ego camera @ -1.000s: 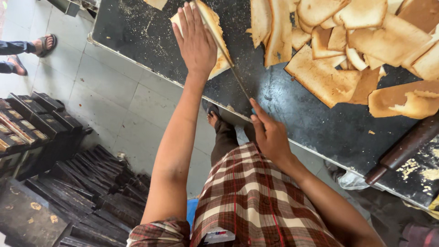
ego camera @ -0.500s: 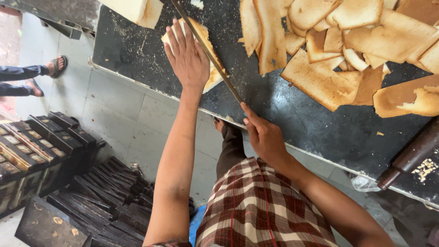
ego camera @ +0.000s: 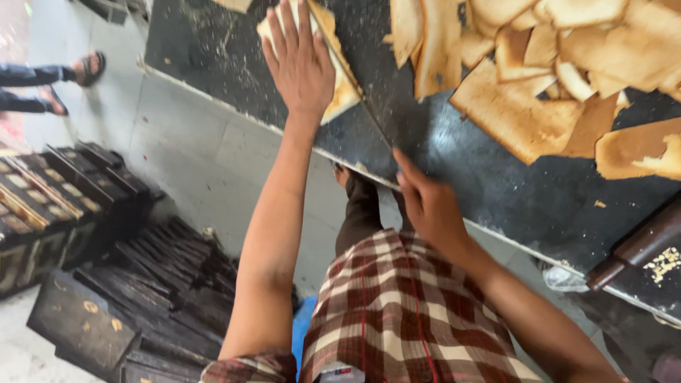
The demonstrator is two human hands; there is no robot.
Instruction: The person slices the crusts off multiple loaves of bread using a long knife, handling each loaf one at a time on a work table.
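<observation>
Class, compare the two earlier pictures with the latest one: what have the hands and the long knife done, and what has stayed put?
The right hand has kept its grip on the long thin knife, blade along the pale yellow cake slab. The left hand still presses flat on the slab. The heap of thin brown trimmed slices lies unchanged.

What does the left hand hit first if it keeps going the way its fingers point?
Probably nothing new: the left hand lies flat on a pale slab, fingers aimed at the top edge of the view. Beyond them only more slab and dark table shows.
</observation>
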